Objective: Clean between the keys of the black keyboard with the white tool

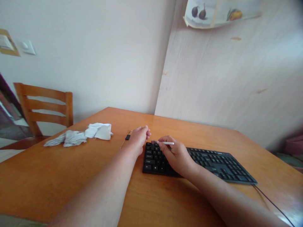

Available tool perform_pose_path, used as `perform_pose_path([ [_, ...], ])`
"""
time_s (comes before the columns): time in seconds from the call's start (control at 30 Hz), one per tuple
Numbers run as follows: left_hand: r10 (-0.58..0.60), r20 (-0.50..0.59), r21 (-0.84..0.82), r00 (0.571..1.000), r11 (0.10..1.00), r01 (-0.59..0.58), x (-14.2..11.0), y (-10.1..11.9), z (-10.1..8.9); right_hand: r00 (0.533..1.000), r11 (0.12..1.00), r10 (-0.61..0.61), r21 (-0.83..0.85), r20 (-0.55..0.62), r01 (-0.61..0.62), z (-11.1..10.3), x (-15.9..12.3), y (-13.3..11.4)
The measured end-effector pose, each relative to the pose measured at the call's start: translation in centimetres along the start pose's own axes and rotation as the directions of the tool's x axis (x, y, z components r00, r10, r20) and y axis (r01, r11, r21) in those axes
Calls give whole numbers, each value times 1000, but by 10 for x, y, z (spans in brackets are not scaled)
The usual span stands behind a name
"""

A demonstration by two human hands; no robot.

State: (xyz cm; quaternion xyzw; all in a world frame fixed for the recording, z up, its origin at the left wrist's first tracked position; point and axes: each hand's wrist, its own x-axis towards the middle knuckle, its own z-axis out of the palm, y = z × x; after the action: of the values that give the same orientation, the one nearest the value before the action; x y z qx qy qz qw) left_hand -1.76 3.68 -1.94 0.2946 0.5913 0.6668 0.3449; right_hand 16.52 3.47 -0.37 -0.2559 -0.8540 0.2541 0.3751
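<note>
A black keyboard (pixel 213 160) lies at a slant on the wooden table, its cable leaving the right corner. Above its left half, my right hand (pixel 176 154) is closed in a pinch on a small brush (pixel 168 143) with a white handle. The brush's dark tip points left, over the top row of keys near the corner; whether it touches them is hard to tell. My left hand (pixel 140 137) rests just beyond the keyboard's top left corner, fingers curled inward, with nothing visible in them. Left of that hand lies a small black piece (pixel 127 137) with a thin pale cord.
Crumpled white cloths (pixel 98 130) lie on the left part of the wooden table (pixel 71 176). A wooden chair (pixel 47 108) stands past the table's left edge. A wall (pixel 106 56) and a pale panel (pixel 213 78) with a fruit picture (pixel 220 14) rise behind it.
</note>
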Motion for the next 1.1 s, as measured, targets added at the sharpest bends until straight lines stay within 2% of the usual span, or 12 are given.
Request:
perform_pose_path([
  [0.4, -4, 34, 12, 999, 1000, 4, 0, -2, 3, 988, 997, -72, -16, 135, 74, -7, -3, -11],
  [0.7, 1, 49, 27, 999, 1000, -3, 1, -4, 3, 967, 980, -136, -114, 214, 163, -16, -6, -25],
  [1.1, 15, 80, 47, 997, 999, -19, -1, -3, 4, 956, 981, -126, -113, 265, 160, -25, -9, -36],
])
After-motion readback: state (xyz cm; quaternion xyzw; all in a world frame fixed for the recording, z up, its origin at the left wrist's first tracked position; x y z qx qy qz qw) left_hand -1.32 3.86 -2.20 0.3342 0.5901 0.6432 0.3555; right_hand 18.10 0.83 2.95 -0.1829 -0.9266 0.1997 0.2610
